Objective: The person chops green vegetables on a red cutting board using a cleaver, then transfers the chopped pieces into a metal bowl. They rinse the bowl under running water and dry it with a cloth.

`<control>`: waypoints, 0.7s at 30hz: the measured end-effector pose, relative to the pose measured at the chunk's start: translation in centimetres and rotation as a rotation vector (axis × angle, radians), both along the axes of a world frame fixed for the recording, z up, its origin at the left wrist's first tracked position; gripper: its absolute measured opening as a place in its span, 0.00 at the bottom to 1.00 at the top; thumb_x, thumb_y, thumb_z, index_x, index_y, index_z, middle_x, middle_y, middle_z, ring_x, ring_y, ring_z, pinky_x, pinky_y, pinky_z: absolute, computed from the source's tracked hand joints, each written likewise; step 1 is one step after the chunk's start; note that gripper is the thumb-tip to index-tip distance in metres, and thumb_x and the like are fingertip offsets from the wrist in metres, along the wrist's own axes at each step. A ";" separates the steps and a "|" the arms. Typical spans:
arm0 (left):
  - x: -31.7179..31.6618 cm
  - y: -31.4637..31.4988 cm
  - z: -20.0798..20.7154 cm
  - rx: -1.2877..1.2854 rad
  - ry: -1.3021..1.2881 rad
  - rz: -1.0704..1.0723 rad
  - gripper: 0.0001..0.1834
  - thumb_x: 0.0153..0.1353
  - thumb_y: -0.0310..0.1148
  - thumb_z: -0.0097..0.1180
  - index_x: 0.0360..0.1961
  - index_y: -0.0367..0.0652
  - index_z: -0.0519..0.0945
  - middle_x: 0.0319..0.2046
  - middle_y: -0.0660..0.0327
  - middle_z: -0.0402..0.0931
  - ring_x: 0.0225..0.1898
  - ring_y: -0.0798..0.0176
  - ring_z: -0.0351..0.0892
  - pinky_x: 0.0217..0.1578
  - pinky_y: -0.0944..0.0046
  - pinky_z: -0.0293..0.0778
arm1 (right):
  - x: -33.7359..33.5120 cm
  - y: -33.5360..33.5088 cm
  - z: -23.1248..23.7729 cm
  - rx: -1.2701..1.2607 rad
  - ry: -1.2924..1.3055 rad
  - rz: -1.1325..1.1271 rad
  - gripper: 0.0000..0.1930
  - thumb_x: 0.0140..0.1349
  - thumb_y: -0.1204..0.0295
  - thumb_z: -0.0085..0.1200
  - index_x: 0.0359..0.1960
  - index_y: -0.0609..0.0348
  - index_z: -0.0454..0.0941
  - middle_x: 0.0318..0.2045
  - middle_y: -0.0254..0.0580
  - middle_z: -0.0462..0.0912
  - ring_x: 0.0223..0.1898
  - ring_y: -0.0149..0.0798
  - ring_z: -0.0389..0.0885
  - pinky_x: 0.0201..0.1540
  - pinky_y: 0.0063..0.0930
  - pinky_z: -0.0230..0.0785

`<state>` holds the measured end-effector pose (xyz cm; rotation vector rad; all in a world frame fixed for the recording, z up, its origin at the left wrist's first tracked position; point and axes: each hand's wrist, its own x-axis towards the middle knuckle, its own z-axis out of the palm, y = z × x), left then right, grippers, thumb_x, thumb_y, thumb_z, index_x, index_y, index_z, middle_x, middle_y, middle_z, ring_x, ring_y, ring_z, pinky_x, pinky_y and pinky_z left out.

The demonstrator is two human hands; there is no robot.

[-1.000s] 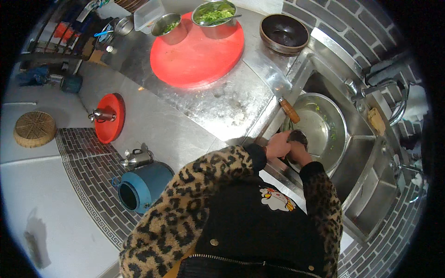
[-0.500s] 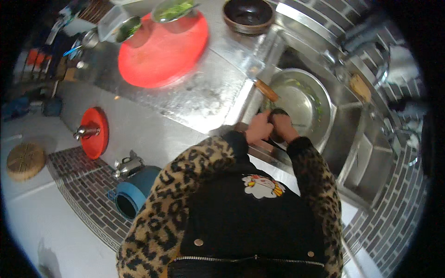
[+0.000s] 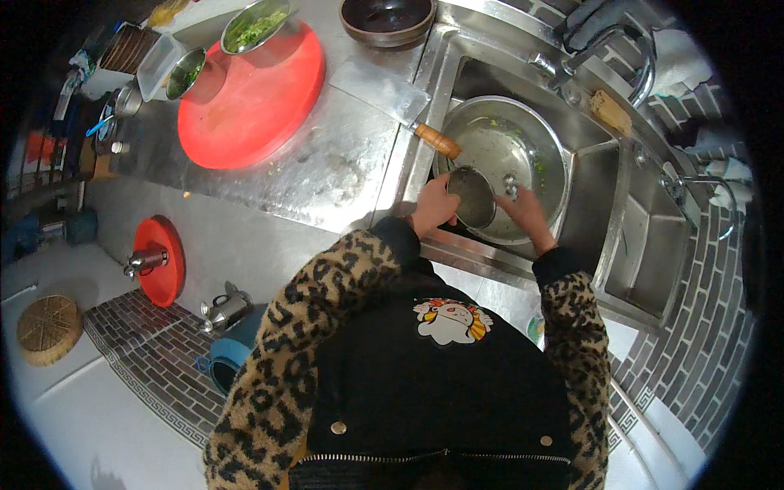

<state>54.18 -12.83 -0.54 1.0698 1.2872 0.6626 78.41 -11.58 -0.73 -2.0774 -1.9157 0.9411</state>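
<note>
My left hand (image 3: 435, 204) is closed around the left rim of a small round metal bowl (image 3: 474, 198), which is tilted so its inside shows. Beneath the bowl stands a large steel basin (image 3: 558, 147) in the sink, holding water with green leaf bits floating near its wall. My right hand (image 3: 527, 216) is over the basin at the bowl's right side, fingers apart, one fingertip close to the rim. Bright glints by those fingers are too small to make out. A cleaver (image 3: 437, 140) with a wooden handle lies across the counter edge, its handle over the basin.
Left of the sink, a red round board (image 3: 253, 122) bears a steel bowl of chopped greens (image 3: 255, 28) and a smaller metal bowl (image 3: 186, 75). A dark brown bowl (image 3: 388, 20) stands at the back. A faucet (image 3: 645, 69) arches behind the sink, beside a second basin (image 3: 649, 253).
My hands have moved apart; the right has come off the small bowl. The bowl has turned, showing its round opening. The whole view has shifted, and the cleaver shows more clearly.
</note>
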 end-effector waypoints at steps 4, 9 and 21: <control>1.2 0.2 0.5 -0.068 -0.177 0.046 0.21 0.54 0.23 0.48 0.52 0.31 0.70 0.20 0.55 0.77 0.12 0.64 0.75 0.12 0.64 0.68 | -0.3 -2.4 -3.8 -0.124 0.295 -0.099 0.21 0.50 0.68 0.57 0.46 0.65 0.75 0.33 0.59 0.81 0.36 0.54 0.81 0.39 0.42 0.72; 3.4 0.6 1.0 -0.195 -0.360 0.102 0.19 0.57 0.24 0.49 0.51 0.33 0.69 0.20 0.58 0.74 0.15 0.65 0.75 0.14 0.63 0.73 | 1.7 -1.1 1.0 0.193 -0.018 -0.079 0.22 0.50 0.70 0.52 0.48 0.64 0.74 0.34 0.60 0.81 0.38 0.57 0.81 0.42 0.46 0.71; 14.3 -0.3 -1.6 -0.899 -0.853 -0.108 0.07 0.65 0.34 0.47 0.29 0.46 0.69 0.17 0.67 0.61 0.17 0.71 0.62 0.28 0.56 0.79 | -1.2 5.5 15.1 0.125 -0.619 0.176 0.10 0.54 0.73 0.50 0.35 0.61 0.81 0.37 0.56 0.83 0.40 0.55 0.82 0.41 0.47 0.74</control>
